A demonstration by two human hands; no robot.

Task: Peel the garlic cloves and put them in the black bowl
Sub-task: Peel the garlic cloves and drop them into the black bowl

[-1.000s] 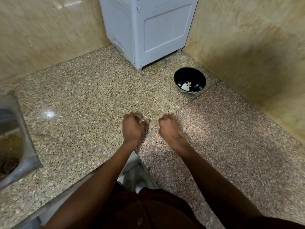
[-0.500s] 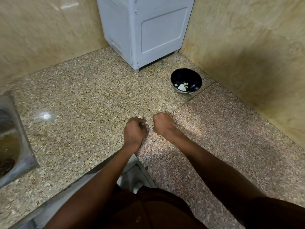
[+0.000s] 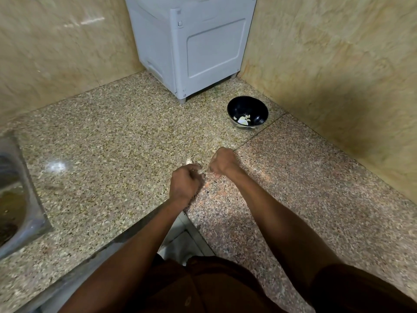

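Both my hands curl near the counter (image 3: pixel 112 136) edge; my left hand (image 3: pixel 185 184) pinches a garlic clove (image 3: pixel 189 161), and I cannot tell my right hand's (image 3: pixel 223 163) grip. The black bowl (image 3: pixel 255 109) holds peeled bits.

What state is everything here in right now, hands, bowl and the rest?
Left hand: fingers curled, apparently on a garlic clove.
Right hand: fingers curled; contents hidden.
Black bowl: upright on the counter, holding a few pale pieces.
Grey cabinet: door closed.
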